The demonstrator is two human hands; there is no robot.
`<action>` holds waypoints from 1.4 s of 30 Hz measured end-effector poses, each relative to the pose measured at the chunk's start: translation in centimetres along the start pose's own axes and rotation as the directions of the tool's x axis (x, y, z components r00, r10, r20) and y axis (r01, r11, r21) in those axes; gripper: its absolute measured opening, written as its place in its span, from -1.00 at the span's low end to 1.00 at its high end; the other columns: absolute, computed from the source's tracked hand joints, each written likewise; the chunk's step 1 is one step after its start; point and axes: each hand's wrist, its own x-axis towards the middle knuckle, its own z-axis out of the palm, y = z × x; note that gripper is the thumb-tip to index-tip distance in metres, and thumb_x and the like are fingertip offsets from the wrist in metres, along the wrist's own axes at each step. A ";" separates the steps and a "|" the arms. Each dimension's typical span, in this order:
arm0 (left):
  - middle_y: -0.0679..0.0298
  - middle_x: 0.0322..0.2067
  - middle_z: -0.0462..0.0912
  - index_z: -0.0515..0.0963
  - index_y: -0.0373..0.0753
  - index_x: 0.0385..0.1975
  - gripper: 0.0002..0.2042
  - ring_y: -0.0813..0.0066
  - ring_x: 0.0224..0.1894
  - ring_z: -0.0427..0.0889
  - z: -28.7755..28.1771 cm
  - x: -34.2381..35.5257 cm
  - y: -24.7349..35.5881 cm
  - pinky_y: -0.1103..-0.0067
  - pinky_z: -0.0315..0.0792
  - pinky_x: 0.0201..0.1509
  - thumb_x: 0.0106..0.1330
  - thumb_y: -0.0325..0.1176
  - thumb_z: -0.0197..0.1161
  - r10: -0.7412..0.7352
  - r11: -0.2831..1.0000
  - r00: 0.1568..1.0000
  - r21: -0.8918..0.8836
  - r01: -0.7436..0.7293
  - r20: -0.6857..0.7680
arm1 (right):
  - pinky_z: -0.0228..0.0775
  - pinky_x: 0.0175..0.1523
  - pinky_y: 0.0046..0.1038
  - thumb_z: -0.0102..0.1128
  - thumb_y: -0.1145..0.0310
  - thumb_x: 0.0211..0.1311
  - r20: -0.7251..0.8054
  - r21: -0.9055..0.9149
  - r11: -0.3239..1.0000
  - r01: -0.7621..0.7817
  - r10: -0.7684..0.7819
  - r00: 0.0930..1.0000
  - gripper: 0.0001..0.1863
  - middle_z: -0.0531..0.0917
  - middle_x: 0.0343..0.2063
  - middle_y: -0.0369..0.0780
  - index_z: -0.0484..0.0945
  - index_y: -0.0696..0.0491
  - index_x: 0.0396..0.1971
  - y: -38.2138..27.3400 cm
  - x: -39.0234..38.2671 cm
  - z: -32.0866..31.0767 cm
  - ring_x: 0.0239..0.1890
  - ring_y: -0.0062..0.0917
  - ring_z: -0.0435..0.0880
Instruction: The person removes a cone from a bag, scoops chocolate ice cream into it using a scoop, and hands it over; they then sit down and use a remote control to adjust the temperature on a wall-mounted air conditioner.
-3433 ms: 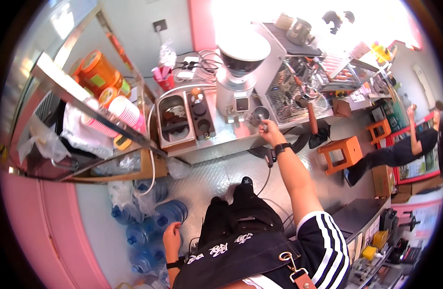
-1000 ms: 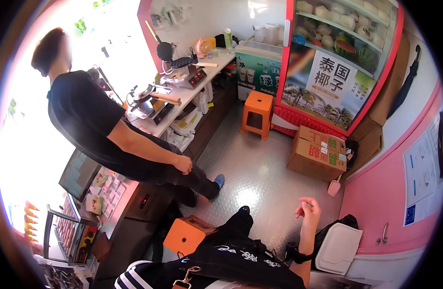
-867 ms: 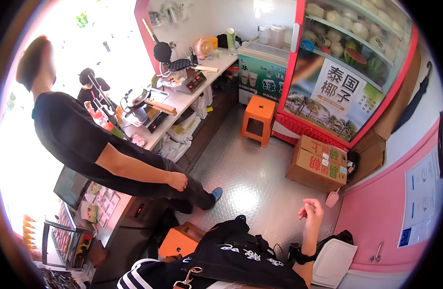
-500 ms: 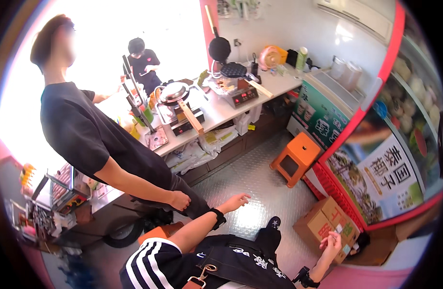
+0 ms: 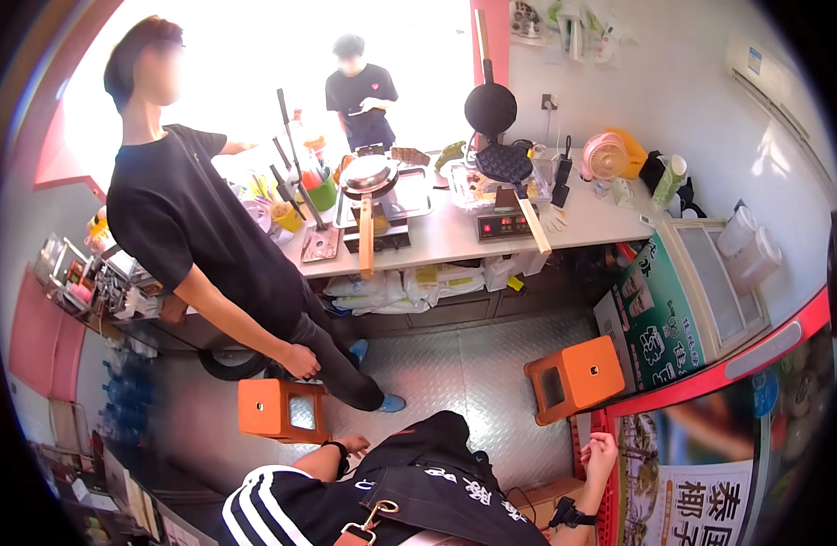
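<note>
My left hand (image 5: 355, 444) hangs low beside my black apron (image 5: 446, 482), a black band on its wrist. Its partly visible fingers look loosely stretched, and I see nothing in them. On the other side, my right hand (image 5: 600, 451) is raised near the red frame of a glass-door fridge (image 5: 610, 491). The fingers are loosely bent with gaps between them and hold nothing. Nearest my left hand is an orange stool (image 5: 264, 409); a second orange stool (image 5: 578, 375) stands ahead of my right hand.
A co-worker (image 5: 200, 209) in black stands at the left by the counter (image 5: 446, 237). On the counter are a closed round waffle pan (image 5: 368, 175) and an opened one (image 5: 505, 164). A chest freezer (image 5: 700, 300) is at right. Another person (image 5: 362, 100) stands beyond the window.
My view has turned to the right, with the counter now straight ahead. My left hand has drawn back from its forward reach to beside the apron. My right hand stays raised and bare.
</note>
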 end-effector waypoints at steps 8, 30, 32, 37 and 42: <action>0.26 -0.22 0.65 0.49 -0.18 0.01 -0.67 0.49 -0.29 0.65 -1.7 1.7 11.2 0.61 0.48 -0.32 0.27 -0.28 0.08 0.308 0.876 0.906 -0.285 -0.389 -0.291 | 0.14 -0.62 -0.70 0.03 0.49 0.28 0.085 -0.019 0.997 0.074 -0.072 0.994 -0.95 0.50 -0.72 -0.33 0.45 0.14 -0.35 -7.6 11.7 5.3 -0.73 -0.77 0.37; 0.11 -0.10 0.56 0.11 -0.27 0.22 -0.52 0.36 -0.14 0.60 -11.0 -6.4 62.6 0.44 0.41 0.08 0.39 -0.28 0.10 0.804 0.487 0.591 -0.501 -0.715 -0.062 | 0.45 -0.46 -0.43 0.14 0.44 0.03 -0.137 -0.346 0.874 -0.342 0.313 0.940 -0.75 0.61 -0.51 -0.20 0.48 0.07 -0.22 15.3 28.0 -0.7 -0.55 -0.45 0.57; 0.09 -0.10 0.56 0.12 -0.28 0.19 -0.56 0.31 -0.11 0.61 -10.9 -6.5 63.0 0.41 0.42 0.09 0.40 -0.34 0.07 0.771 0.557 0.637 -0.481 -0.677 -0.004 | 0.49 -0.36 -0.35 0.20 0.42 0.01 -0.129 -0.544 0.821 -0.171 0.120 0.984 -0.69 0.62 -0.47 -0.16 0.46 0.08 -0.18 19.6 29.7 -0.2 -0.46 -0.35 0.62; 0.08 -0.31 0.57 0.19 -0.32 0.02 -0.69 0.37 -0.40 0.63 -12.5 -6.8 62.9 0.56 0.53 -0.35 0.38 -0.40 0.08 0.664 0.694 0.747 -0.391 -0.605 0.023 | 0.40 0.00 -0.09 0.32 0.26 -0.04 -0.271 -0.713 0.498 -0.494 0.454 0.849 -0.23 0.61 -0.17 -0.03 0.17 -0.03 0.21 20.8 34.8 7.4 -0.07 -0.09 0.58; 0.10 -0.36 0.60 0.30 -0.37 -0.14 -0.66 0.41 -0.49 0.64 -15.3 -7.5 62.6 0.63 0.50 -0.40 0.30 -0.27 0.23 0.570 0.812 0.790 -0.300 -0.501 0.224 | 0.16 0.26 0.01 0.49 0.19 -0.18 -0.172 -0.831 0.379 -0.408 0.523 0.835 0.13 0.27 0.24 0.00 -0.11 -0.13 0.37 23.3 38.9 8.8 0.32 -0.14 0.20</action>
